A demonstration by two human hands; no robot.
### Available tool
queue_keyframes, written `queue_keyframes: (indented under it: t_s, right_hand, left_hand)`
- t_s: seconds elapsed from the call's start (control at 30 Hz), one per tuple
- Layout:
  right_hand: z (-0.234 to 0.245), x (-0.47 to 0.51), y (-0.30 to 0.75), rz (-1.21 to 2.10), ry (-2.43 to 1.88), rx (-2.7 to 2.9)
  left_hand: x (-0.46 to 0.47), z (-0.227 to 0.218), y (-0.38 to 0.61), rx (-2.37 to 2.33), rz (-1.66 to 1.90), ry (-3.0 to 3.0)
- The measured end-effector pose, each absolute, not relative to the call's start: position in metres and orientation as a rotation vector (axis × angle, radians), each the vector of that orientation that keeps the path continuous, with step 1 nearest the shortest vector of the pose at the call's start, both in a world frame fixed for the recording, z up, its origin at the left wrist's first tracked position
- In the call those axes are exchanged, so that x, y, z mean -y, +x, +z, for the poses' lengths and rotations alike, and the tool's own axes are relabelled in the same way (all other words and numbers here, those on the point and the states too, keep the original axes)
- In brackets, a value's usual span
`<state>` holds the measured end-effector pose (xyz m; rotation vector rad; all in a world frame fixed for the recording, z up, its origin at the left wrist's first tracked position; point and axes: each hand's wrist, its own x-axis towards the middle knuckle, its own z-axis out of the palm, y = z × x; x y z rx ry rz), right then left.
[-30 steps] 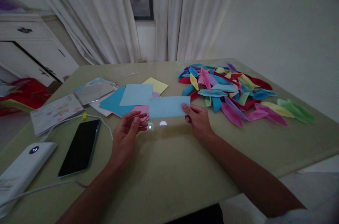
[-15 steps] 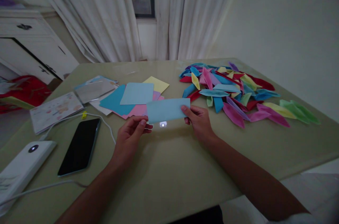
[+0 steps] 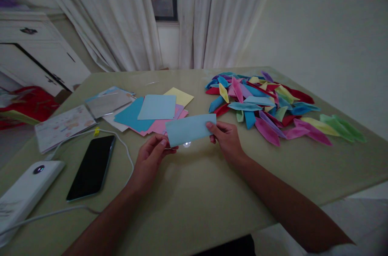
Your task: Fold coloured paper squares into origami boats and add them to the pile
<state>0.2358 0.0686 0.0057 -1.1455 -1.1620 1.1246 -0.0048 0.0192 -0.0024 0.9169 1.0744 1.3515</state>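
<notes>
Paper [image 3: 190,130], over the table [image 3: 188,203], now meets the left hand [image 3: 148,157], apart a second ago; whether that pinches, I can't tell. Right hand [image 3: 226,139] grips the other end, so it bridges both.

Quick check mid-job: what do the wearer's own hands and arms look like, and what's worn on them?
The left hand and right hand are gloveless; I see no rings or watches. Both forearms are bare. A pale grey fabric sleeve edges in near the right elbow; no left sleeve shows.
</notes>
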Motion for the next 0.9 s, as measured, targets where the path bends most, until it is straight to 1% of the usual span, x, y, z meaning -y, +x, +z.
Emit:
queue_keyframes:
  t_s: [0.27, 0.7, 0.9]
  right_hand:
    - [0.009, -0.067, 0.234, 1.133, -1.145, 1.156]
    - [0.002, -0.071, 0.235, 1.167, -1.087, 1.126]
    - [0.002, -0.069, 0.235, 1.196, -1.071, 1.095]
  left_hand:
    - [-0.019, 0.002, -0.003, -1.054, 1.345, 0.886]
    - [-0.022, -0.008, -0.005, -1.035, 1.398, 0.828]
    - [-0.019, -0.011, -0.008, -1.065, 1.417, 0.889]
